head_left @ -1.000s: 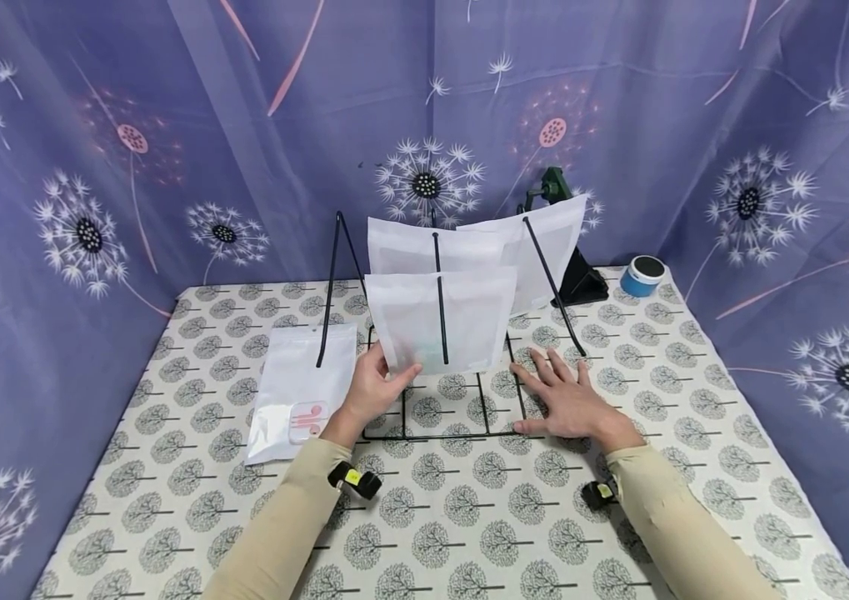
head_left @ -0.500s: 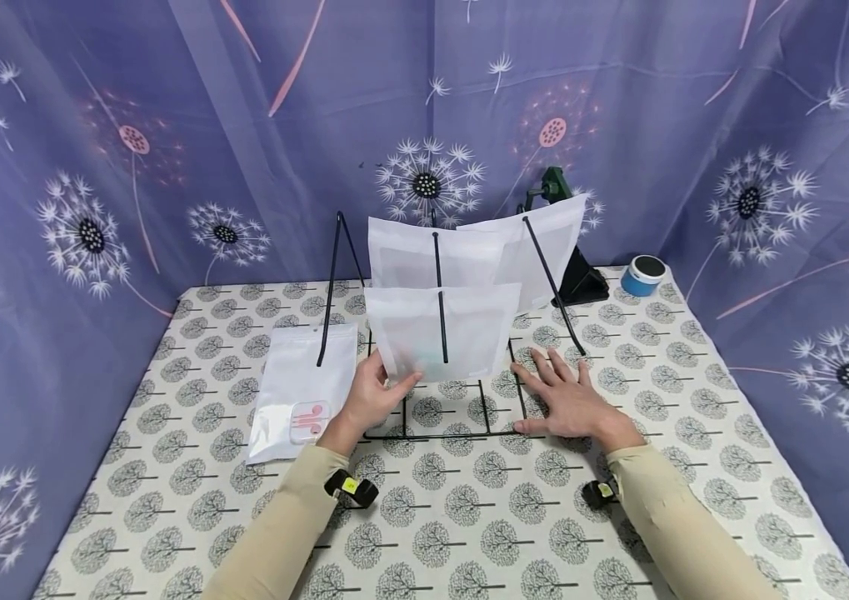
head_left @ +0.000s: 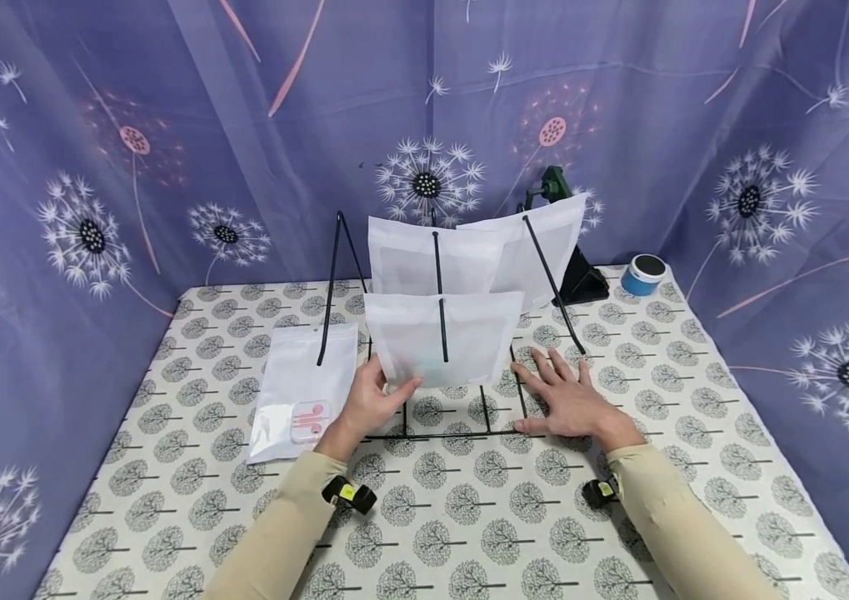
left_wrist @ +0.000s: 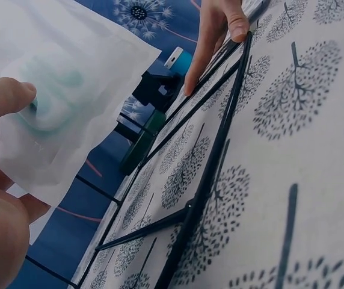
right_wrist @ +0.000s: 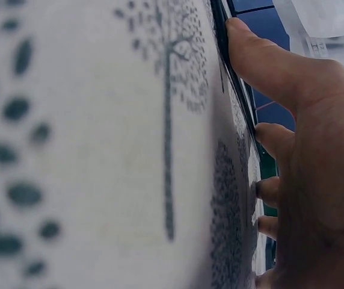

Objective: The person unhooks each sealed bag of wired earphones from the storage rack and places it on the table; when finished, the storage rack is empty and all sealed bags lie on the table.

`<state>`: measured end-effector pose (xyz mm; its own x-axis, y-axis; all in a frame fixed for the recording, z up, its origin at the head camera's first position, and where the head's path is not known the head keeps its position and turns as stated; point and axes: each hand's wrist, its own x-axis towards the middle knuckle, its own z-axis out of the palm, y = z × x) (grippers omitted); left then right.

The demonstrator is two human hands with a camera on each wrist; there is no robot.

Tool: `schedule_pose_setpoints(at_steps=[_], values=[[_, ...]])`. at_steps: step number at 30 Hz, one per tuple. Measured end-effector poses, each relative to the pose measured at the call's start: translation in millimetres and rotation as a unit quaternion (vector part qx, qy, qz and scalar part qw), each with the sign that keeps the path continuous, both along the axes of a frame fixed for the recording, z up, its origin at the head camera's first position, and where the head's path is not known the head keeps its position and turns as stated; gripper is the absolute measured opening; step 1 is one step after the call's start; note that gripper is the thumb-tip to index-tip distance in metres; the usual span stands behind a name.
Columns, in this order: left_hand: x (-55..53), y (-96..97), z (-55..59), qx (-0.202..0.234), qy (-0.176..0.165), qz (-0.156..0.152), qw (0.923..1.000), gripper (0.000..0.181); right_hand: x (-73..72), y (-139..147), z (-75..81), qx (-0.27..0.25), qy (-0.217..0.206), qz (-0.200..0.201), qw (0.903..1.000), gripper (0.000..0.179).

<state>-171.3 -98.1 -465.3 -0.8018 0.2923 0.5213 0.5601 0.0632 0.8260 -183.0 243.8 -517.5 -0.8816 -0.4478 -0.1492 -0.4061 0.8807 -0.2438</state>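
A white zip pouch hangs on the middle hook of a black wire rack. My left hand pinches its lower left corner, thumb in front and fingers behind. In the left wrist view, a pale green shape shows through the pouch beside the thumb. My right hand lies with spread fingers at the right side of the rack's base, its thumb on the frame corner. Behind the front pouch hangs a second white pouch, and a third pouch is on the right hook.
Another white pouch with a pink earphone picture lies flat at the left, under the bare left hook. A dark green and black stand and a blue round jar-like object stand at the back right.
The front pouch has slid along the middle hook toward its tip, coming lower and nearer to me, with my left hand on its corner. My right hand has stayed in place.
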Motion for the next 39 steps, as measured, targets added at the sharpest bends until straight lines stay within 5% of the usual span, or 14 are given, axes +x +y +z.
schedule_pose_setpoints(at_steps=[5, 12, 17, 25, 32, 39], values=[[2.0, 0.6, 0.8, -0.001, 0.008, 0.001, 1.0, 0.042, -1.3, 0, -0.5, 0.002, 0.002, 0.0, 1.0, 0.102], [-5.3, -1.0, -23.5, 0.003, -0.004, -0.003, 1.0, 0.043, -0.9, 0, -0.7, -0.002, 0.002, 0.0, 1.0, 0.103], [-5.2, -2.3, -29.6, 0.011, -0.009, -0.016, 0.9998, 0.044, -0.2, 1, -0.8, 0.0, 0.003, 0.001, 1.0, 0.103], [0.1, -2.5, -27.6, 0.003, -0.013, -0.008, 0.9999, 0.041, -1.2, 1, -1.5, 0.001, 0.001, 0.0, 1.0, 0.103], [12.5, -1.1, -5.6, 0.001, 0.026, -0.012, 0.9996, 0.033, -1.2, 1, -1.1, 0.003, -0.002, -0.001, 1.0, 0.103], [16.2, -1.6, -2.1, -0.003, 0.041, -0.018, 0.999, 0.028, -1.4, 1, -1.4, 0.005, -0.005, -0.003, 1.0, 0.104]])
